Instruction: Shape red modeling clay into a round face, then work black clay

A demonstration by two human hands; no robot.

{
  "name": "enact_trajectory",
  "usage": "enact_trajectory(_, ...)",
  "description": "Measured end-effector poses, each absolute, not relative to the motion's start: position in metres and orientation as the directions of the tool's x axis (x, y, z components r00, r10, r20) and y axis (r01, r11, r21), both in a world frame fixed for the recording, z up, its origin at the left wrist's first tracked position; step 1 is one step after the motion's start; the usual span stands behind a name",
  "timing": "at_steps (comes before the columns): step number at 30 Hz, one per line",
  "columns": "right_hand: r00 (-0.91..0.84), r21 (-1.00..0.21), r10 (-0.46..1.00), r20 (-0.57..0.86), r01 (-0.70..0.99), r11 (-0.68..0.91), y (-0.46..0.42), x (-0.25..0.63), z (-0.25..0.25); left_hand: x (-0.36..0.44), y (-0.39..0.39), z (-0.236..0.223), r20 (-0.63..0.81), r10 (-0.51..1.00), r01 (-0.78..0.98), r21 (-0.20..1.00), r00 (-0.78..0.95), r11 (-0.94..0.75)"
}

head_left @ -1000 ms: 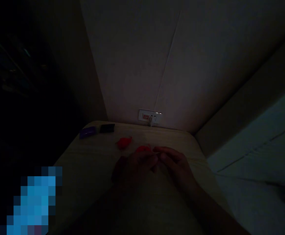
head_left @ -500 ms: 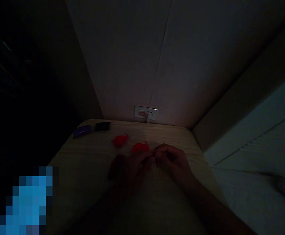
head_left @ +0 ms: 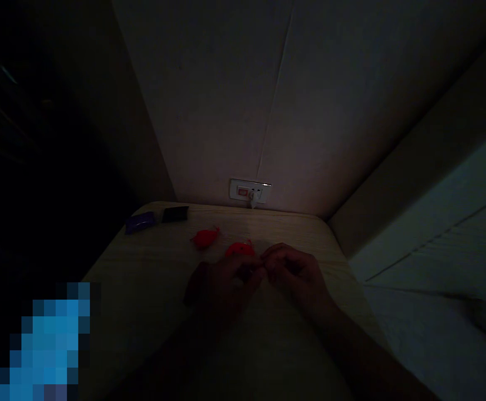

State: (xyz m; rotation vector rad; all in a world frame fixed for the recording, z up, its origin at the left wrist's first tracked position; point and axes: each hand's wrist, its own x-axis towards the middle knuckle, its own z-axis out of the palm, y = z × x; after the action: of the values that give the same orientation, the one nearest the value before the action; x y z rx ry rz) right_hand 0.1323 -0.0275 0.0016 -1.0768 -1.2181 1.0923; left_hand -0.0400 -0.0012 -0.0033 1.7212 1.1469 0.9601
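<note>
Over the middle of a wooden table (head_left: 151,267), my left hand (head_left: 230,281) and my right hand (head_left: 295,273) meet at the fingertips. Both are closed in a pinch; whatever lies between them is too small and dark to make out. Just beyond my left fingers is a round red piece (head_left: 240,249) with dark spots, partly hidden by that hand. Farther left lies a red lump (head_left: 205,239) with thin strands at its ends. A dark reddish shape (head_left: 195,284) sits against the outer side of my left hand, its kind unclear.
At the table's back left lie a purple packet (head_left: 140,222) and a black packet (head_left: 175,214). A wall socket (head_left: 250,191) with a red switch and a plug in it is behind the table. A pale panel (head_left: 447,223) stands to the right. The light is very dim.
My left fingers have shifted slightly and cover more of the round red piece. My right hand stays almost in place, fingertips still together with the left.
</note>
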Motion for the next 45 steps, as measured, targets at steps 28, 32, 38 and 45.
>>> enact_trajectory(28,-0.009,-0.984,0.996,0.084,-0.159,0.082,-0.024,0.135,-0.004,-0.03,0.001,0.0,-0.133,0.925,-0.062,0.984,0.356,0.165)
enact_trajectory(32,-0.008,-0.987,0.996,0.086,-0.14,0.084,-0.024,0.135,-0.006,-0.031,0.001,0.011,-0.15,0.928,0.009,0.988,0.34,0.156)
enact_trajectory(38,0.013,-0.989,0.995,0.101,-0.11,0.102,-0.023,0.136,-0.007,-0.033,-0.001,0.024,-0.171,0.931,0.084,0.985,0.323,0.152)
enact_trajectory(45,0.008,-0.988,0.995,0.102,-0.115,0.102,-0.024,0.137,-0.006,-0.032,0.0,0.016,-0.156,0.932,0.054,0.988,0.327,0.146)
